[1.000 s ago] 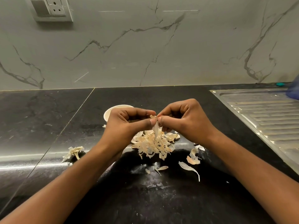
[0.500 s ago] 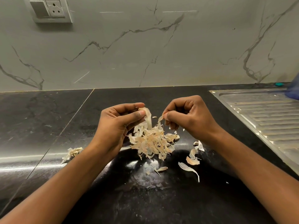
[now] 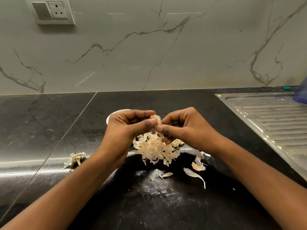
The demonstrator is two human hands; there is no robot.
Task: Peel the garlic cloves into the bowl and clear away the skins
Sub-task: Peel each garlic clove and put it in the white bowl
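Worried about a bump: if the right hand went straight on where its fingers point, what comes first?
Likely the left hand, just behind the garlic clove the right hand pinches; depth unclear.

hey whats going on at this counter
A person is peeling garlic over a black counter. The left hand and right hand both pinch one garlic clove at their fingertips. A pile of skins lies on the counter right below, with loose skins to its right and a small clump to the left. The white bowl sits behind the left hand, mostly hidden.
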